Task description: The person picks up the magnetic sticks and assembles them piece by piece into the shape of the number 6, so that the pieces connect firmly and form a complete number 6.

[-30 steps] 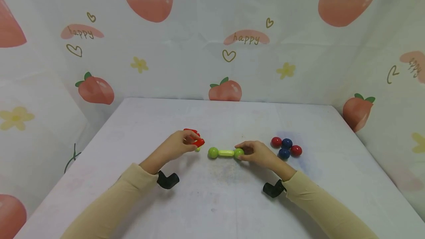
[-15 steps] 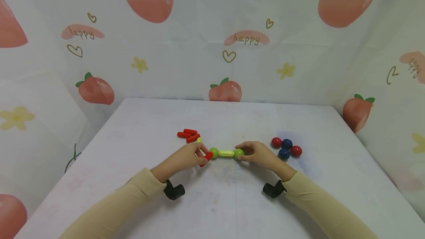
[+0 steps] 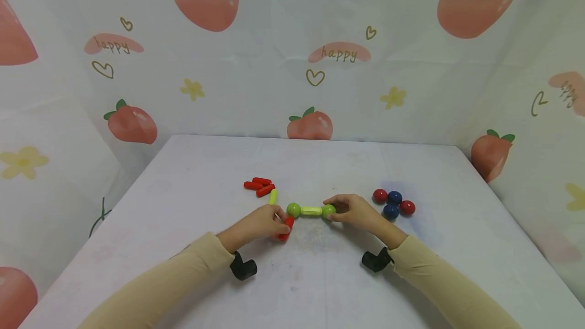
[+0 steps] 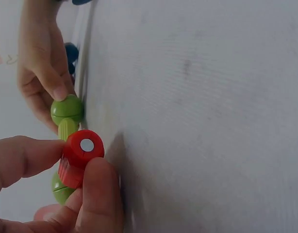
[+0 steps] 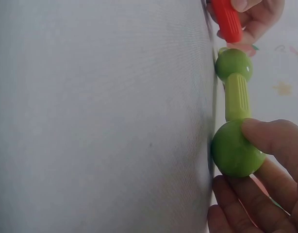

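My left hand (image 3: 261, 223) pinches a red ribbed magnetic rod (image 4: 74, 162) between thumb and fingers. Its round silver end (image 4: 87, 145) faces the left wrist camera. The rod is just in front of the left green ball (image 3: 294, 210). A yellow-green rod (image 3: 312, 211) joins that ball to a second green ball (image 5: 235, 148). My right hand (image 3: 357, 212) grips this second ball, thumb on one side and fingers on the other, at the table surface. Part of the red rod is covered by the left fingers in the head view.
Several loose red rods (image 3: 261, 182) lie beyond the left hand, with a yellow-green rod (image 3: 273, 196) beside them. Right of the right hand sit red balls (image 3: 407, 207) and blue balls (image 3: 390, 211) in a cluster. A patterned cloth (image 3: 256, 85) hangs behind the white table (image 3: 311, 288).
My left hand has brought the red rod from the pile toward me and right, down to the front of the left green ball, turning it. My right hand stays on its ball.
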Available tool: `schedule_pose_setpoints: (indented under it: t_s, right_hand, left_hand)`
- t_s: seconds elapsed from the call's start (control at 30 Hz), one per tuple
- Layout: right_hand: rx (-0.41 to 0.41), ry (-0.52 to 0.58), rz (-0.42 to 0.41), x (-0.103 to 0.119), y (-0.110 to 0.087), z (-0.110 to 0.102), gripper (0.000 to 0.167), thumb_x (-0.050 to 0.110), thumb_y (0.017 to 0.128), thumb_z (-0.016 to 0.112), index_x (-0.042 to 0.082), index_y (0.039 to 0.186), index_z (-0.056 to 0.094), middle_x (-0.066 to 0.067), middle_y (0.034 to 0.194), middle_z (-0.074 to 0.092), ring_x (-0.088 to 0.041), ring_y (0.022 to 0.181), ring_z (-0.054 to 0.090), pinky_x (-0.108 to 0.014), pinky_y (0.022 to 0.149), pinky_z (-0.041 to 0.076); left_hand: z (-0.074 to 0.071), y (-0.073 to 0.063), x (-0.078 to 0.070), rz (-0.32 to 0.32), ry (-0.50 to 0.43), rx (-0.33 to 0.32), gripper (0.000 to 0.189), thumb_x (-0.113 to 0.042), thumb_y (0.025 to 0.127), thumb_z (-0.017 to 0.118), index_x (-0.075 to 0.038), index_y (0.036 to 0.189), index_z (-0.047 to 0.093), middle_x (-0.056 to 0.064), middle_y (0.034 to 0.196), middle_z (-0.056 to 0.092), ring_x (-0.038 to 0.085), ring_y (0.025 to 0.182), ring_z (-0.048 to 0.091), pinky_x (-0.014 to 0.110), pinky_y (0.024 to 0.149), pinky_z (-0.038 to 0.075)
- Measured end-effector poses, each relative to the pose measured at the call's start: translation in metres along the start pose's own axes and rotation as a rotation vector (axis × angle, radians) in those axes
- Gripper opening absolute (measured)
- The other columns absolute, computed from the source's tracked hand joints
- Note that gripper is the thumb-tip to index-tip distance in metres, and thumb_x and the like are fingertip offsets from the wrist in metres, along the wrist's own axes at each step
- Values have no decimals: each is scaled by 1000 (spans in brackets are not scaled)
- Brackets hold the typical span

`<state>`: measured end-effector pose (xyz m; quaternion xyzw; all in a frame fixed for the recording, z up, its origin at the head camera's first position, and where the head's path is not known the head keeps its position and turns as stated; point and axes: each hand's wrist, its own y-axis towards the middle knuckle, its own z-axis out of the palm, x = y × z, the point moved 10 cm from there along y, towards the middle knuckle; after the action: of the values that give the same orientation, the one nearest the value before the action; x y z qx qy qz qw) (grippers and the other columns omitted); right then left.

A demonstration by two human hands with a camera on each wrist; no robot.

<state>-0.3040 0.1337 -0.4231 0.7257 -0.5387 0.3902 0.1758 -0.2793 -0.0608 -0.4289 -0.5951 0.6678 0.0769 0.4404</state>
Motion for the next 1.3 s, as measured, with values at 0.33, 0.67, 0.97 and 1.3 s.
schedule_pose_setpoints:
  t_s: [0.33,0.67,0.97,1.3]
  right_hand:
    - [3,4,5,1,0,1,39,21,81,72,15,119,63,-6,123,63,-21,113,60,-39,96,48]
    - [-1,-7,-2,1,0,-1,38,20,82,71,13,118,63,-7,120,63,-20,111,60,-39,96,48]
    - [-10,-19,2,1,0,-1,38,22,81,72,13,118,63,-6,120,64,-20,110,60,-39,95,48]
    - [-8,-17,18,-1,0,-1,38,21,82,71,15,118,63,-6,121,64,-20,112,60,-40,97,47]
  left_hand:
    - [4,4,5,-37,-84,6,21,-19,83,68,-7,97,57,5,78,63,11,61,62,21,61,47]
    - [6,3,2,-40,-148,21,23,-16,83,69,-4,99,56,6,79,62,10,59,62,20,62,51]
    - [7,4,2,-41,-181,23,23,-15,83,69,-4,98,57,6,80,62,10,58,61,21,63,52]
    - [7,3,2,-43,-206,25,22,-14,84,68,-3,99,56,6,80,62,9,57,61,21,63,52]
